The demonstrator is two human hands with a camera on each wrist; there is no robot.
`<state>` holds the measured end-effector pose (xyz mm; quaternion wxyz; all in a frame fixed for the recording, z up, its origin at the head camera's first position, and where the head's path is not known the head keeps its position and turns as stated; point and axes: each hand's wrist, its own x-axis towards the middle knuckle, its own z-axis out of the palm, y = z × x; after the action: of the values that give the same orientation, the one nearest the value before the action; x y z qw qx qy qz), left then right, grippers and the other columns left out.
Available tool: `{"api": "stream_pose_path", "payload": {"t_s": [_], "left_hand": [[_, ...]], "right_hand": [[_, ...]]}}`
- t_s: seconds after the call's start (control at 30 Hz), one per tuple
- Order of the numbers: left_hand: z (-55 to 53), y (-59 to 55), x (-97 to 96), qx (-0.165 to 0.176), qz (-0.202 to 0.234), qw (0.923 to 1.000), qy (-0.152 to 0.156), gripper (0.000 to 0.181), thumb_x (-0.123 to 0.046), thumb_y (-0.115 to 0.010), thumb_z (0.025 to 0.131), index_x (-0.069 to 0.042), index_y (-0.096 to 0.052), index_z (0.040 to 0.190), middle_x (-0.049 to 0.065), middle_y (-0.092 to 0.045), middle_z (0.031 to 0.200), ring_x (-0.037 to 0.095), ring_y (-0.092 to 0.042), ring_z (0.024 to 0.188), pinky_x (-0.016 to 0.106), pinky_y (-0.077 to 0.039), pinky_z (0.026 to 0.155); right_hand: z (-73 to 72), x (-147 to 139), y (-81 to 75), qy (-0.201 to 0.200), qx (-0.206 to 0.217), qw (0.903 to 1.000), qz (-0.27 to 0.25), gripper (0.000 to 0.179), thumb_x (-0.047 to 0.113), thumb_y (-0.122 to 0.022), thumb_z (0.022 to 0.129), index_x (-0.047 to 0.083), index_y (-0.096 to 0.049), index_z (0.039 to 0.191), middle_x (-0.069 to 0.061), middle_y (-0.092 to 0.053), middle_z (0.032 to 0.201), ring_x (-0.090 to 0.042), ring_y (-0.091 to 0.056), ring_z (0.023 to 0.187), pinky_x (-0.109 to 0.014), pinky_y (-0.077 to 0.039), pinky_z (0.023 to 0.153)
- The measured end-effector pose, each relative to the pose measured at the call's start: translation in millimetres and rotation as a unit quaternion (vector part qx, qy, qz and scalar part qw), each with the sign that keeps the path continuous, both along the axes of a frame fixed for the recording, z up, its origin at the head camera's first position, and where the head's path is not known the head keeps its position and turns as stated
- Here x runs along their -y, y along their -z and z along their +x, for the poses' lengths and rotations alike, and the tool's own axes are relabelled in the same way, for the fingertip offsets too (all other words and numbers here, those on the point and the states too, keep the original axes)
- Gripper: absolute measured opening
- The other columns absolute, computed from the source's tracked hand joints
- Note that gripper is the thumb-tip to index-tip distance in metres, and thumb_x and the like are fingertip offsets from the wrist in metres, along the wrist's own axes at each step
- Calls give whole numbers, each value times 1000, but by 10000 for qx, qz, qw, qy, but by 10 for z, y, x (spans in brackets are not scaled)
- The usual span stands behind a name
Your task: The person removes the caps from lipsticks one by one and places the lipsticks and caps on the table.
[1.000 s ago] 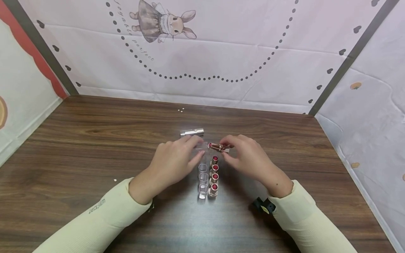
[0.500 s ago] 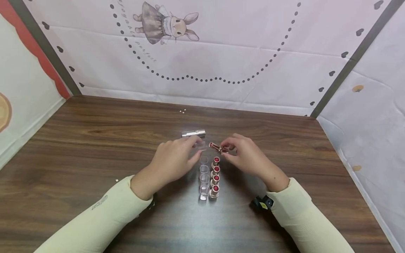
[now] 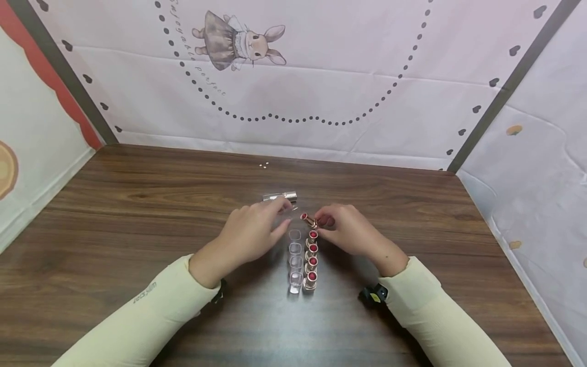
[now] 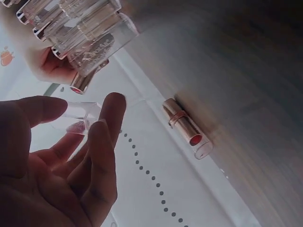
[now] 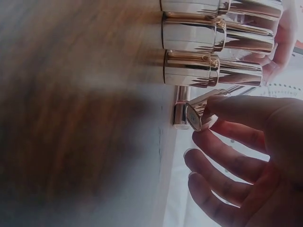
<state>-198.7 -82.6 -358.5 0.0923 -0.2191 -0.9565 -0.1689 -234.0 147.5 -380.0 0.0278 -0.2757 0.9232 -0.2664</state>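
Note:
My right hand (image 3: 350, 229) pinches the base of an uncapped lipstick (image 3: 306, 219) between thumb and fingers. The lipstick tilts, its red end toward the left, just past the far end of a row of uncapped lipsticks (image 3: 311, 280) standing upright. A clear lipstick cap (image 4: 78, 113) sits between the thumb and fingertips of my left hand (image 3: 251, 230); in the head view the fingers partly cover it. Several clear caps (image 3: 295, 280) stand in a line left of the lipsticks. Behind my left fingers lies a capped lipstick (image 4: 182, 123) on its side.
The brown wooden table (image 3: 137, 204) reaches back to a white printed cloth (image 3: 321, 92), with more cloth at both sides. Tiny white bits (image 3: 263, 165) lie near the back edge.
My right hand has moved left and a little nearer to me with its lipstick, toward the row's far end. My left hand stays nearly in place with the cap. The head view shifts slightly.

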Motion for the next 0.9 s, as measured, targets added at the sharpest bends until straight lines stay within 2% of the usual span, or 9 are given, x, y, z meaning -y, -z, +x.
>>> {"api": "stream_pose_path", "payload": {"t_s": [0.1, 0.23, 0.4, 0.53, 0.9], "left_hand": [[-22, 13, -3, 90, -26, 10000, -19, 28, -32, -67, 95, -21, -64, 120, 2, -67, 104, 18, -58, 61, 36, -47, 53], [-55, 33, -8, 222, -52, 9997, 16, 29, -33, -70, 94, -23, -66, 121, 2, -62, 102, 19, -60, 65, 37, -48, 55], [-124, 50, -1, 332, -75, 9994, 116, 30, -31, -71, 93, -21, -67, 121, 2, -68, 105, 24, -69, 83, 44, -53, 64], [-173, 55, -11, 509, -112, 9985, 143, 29, -30, -72, 93, -21, -68, 120, -1, -73, 108, 24, -71, 95, 47, -55, 73], [-239, 53, -26, 1014, -299, 9940, 263, 22, -28, -72, 92, -24, -70, 114, -9, -76, 106, 21, -71, 104, 47, -54, 82]], "right_hand": [[-9, 10, 9, 40, 136, 9999, 28, 18, 12, -75, 87, 8, -73, 105, -1, -74, 89, -12, -68, 82, -30, -56, 75], [-11, 17, 17, 67, 312, 9995, 37, 19, 11, -76, 87, 10, -73, 106, 0, -75, 88, -11, -69, 81, -29, -56, 74], [-14, 20, 21, 112, 409, 9990, 128, 20, 12, -76, 87, 12, -73, 106, 1, -74, 89, -9, -68, 80, -29, -55, 74], [-15, 14, 28, 92, 394, 9990, 162, 18, 11, -76, 87, 12, -73, 105, 1, -74, 89, -9, -68, 80, -30, -55, 75], [-23, 43, 44, 7, 405, 9991, 158, 17, 9, -75, 86, 12, -73, 103, 1, -75, 91, -10, -69, 83, -31, -56, 79]]}}
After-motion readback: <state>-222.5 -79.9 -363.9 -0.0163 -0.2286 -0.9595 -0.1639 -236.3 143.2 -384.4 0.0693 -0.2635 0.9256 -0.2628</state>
